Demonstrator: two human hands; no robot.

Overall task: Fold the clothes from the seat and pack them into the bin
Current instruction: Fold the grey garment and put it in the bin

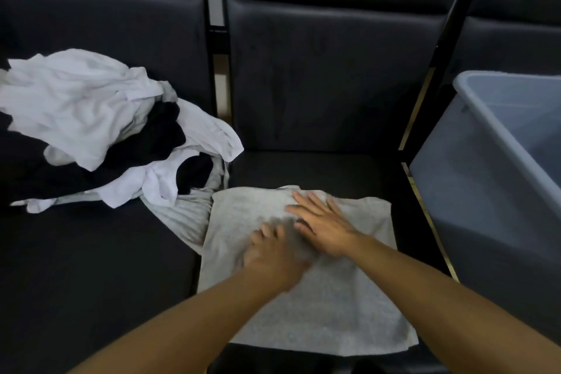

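A grey T-shirt [328, 307] lies flat on the middle black seat [318, 167], one side folded in. My right hand [321, 223] presses flat on its upper part, fingers straight and spread. My left hand [273, 252] rests on the cloth just below and left of it, blurred, fingers slightly bent. A pile of white, black and grey clothes [100, 130] sits on the left seat. The grey plastic bin [485, 179] stands on the right.
Black padded backrests [334, 70] rise behind the seats. Metal armrest bars [218, 76] separate the seats. A grey ribbed garment [185, 218] from the pile trails toward the T-shirt. The bin's visible inside shows no clothes.
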